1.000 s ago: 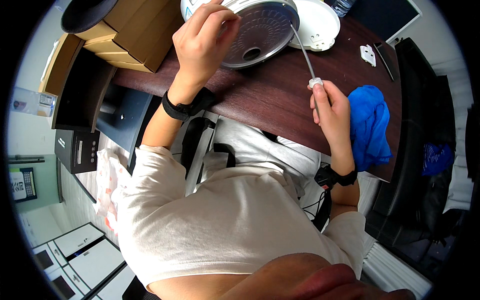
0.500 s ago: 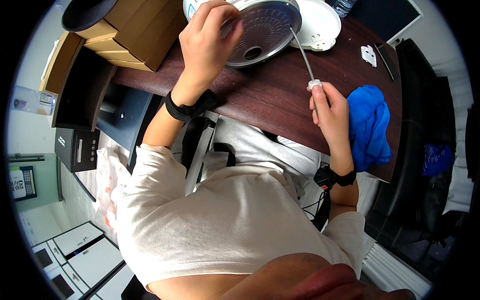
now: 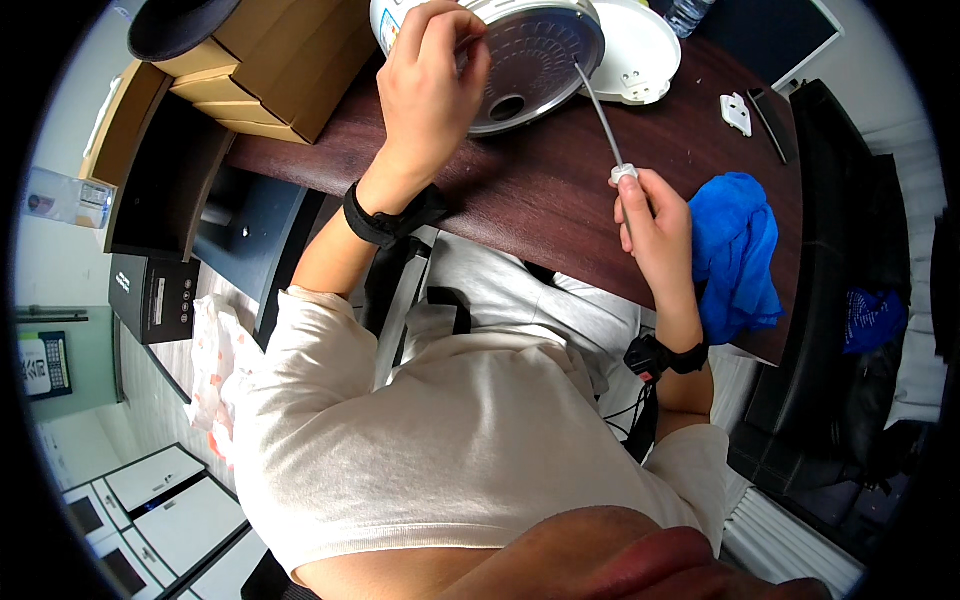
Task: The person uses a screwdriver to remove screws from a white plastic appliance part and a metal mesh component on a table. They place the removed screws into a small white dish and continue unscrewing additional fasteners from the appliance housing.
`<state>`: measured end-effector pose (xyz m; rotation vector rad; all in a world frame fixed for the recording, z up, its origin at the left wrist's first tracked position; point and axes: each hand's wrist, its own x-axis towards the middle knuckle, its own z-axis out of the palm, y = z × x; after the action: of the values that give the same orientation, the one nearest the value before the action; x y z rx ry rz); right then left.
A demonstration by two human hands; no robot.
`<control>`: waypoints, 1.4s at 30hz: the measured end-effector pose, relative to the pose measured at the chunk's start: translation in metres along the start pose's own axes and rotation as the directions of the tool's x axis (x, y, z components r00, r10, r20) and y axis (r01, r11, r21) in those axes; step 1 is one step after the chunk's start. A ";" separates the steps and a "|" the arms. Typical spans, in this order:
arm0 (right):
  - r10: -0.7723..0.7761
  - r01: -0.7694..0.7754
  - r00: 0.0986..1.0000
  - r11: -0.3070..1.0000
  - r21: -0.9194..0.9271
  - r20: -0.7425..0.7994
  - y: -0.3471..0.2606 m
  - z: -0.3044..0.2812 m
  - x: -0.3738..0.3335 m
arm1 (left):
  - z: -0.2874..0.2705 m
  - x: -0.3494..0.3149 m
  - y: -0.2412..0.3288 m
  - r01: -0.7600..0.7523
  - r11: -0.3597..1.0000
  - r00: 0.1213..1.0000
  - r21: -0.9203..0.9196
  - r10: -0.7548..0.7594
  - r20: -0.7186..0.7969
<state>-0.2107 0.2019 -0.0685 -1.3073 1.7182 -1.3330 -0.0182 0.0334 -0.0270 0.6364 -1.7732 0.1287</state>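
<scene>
Head view: I watch the right hand [image 3: 656, 225] grip a screwdriver [image 3: 600, 115], its tip at the round metal plate [image 3: 540, 70] of a white appliance [image 3: 383, 18] on the bench [image 3: 560, 210]; the left hand [image 3: 430, 95] curls beside that plate (whether pinching anything, I cannot tell).

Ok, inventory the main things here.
Table: one, reddish-brown, centre
Appliance: one, white-grey, table's far side
Plastic cover: one, white, beside appliance
Bottle: one, clear, beyond cover
Cloth: one, blue, table's right
Plastic part: one, white, beyond cloth
Phone (probably): one, black, beside that
Screwdriver: one, grey, right hand
Cardboard boxes: several, brown, table's left
Carton: one, black, left
Bag: one, white, left
Sofa: one, black, right
Cabinet: one, white, lower left
Wristbands: two, black, both wrists
Left hand: one, bare, near appliance
Right hand: one, bare, holding screwdriver
</scene>
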 end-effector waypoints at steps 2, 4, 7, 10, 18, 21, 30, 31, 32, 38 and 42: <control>-0.003 0.003 1.000 1.000 -0.001 -0.006 0.001 0.000 0.000 | 0.001 0.000 -0.003 -0.053 0.998 0.999 0.023 0.053 -0.010; -0.011 0.011 1.000 1.000 0.004 -0.019 0.002 0.001 0.000 | 0.000 0.001 -0.001 -0.063 0.997 0.998 0.045 0.064 -0.021; 0.062 -0.062 0.998 0.998 0.032 0.013 -0.003 0.001 -0.001 | -0.001 -0.001 -0.004 -0.084 0.994 0.996 0.070 0.084 0.001; 0.037 -0.037 0.999 0.999 0.001 0.002 0.001 0.002 0.000 | -0.005 0.000 -0.006 -0.106 0.994 0.994 0.029 0.106 -0.013; -0.108 0.106 0.994 0.990 -0.089 -0.014 -0.005 0.005 0.006 | -0.016 0.011 -0.018 -0.105 0.993 0.993 -0.055 0.107 0.048; -0.114 0.113 0.993 0.988 -0.102 -0.009 -0.010 0.006 0.009 | -0.014 0.009 -0.024 -0.070 0.987 0.994 -0.143 0.081 0.077; -0.107 0.107 0.994 0.988 -0.113 0.003 -0.012 0.010 0.012 | -0.018 0.013 -0.011 0.063 0.990 0.990 -0.123 -0.047 0.136; -0.103 0.103 0.995 0.989 -0.106 0.006 -0.013 0.010 0.012 | -0.017 0.013 -0.013 0.035 0.994 0.993 -0.107 -0.022 0.118; -0.109 0.109 0.994 0.989 -0.102 0.004 -0.012 0.010 0.012 | -0.017 0.012 -0.015 0.007 0.996 0.995 -0.091 0.002 0.101; -0.190 0.188 0.982 0.977 -0.097 -0.008 -0.016 0.013 0.018 | -0.019 0.009 -0.019 -0.030 0.993 0.991 -0.113 0.045 0.127; -0.319 0.316 0.947 0.946 -0.072 -0.036 -0.029 0.031 0.044 | -0.020 0.007 -0.021 -0.053 0.994 0.988 -0.100 0.066 0.136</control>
<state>-0.1891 0.1495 -0.0465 -1.6573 1.6430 -1.5051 0.0079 0.0209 -0.0190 0.5334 -1.9221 0.0396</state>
